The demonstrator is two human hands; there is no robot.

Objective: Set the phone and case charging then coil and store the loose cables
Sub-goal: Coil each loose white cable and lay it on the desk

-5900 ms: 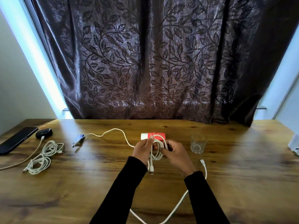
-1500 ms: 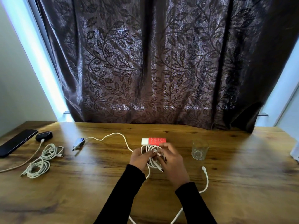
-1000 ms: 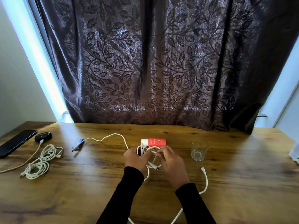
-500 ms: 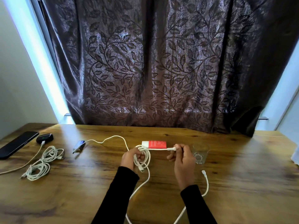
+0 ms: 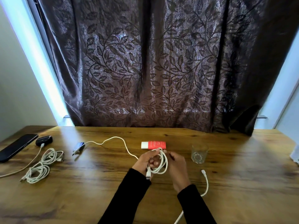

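Observation:
My left hand [image 5: 144, 162] grips a coil of white cable [image 5: 162, 165] above the table's middle, one plug hanging below the fingers. My right hand [image 5: 177, 167] holds the coil's right side, fingers curled on the cable. A second white cable [image 5: 206, 181] curves off to the right, its plug lying free. Another white cable [image 5: 113, 139] runs left to a small dark adapter [image 5: 78, 147]. At far left lie the black phone [image 5: 16, 147] and the black case [image 5: 44, 140], the case with a cable plugged in. Two coiled cables [image 5: 43, 165] lie near them.
A red and white tube [image 5: 153, 145] lies just behind my hands. A clear glass [image 5: 199, 153] stands to their right. The wooden table [image 5: 242, 183] ends at a dark leaf-patterned curtain [image 5: 153, 62]. A white object [image 5: 295, 154] shows at the right edge.
My right hand, which had pulled a cable end out to the right, has come back to the coil. The loop now sits wound in my left hand.

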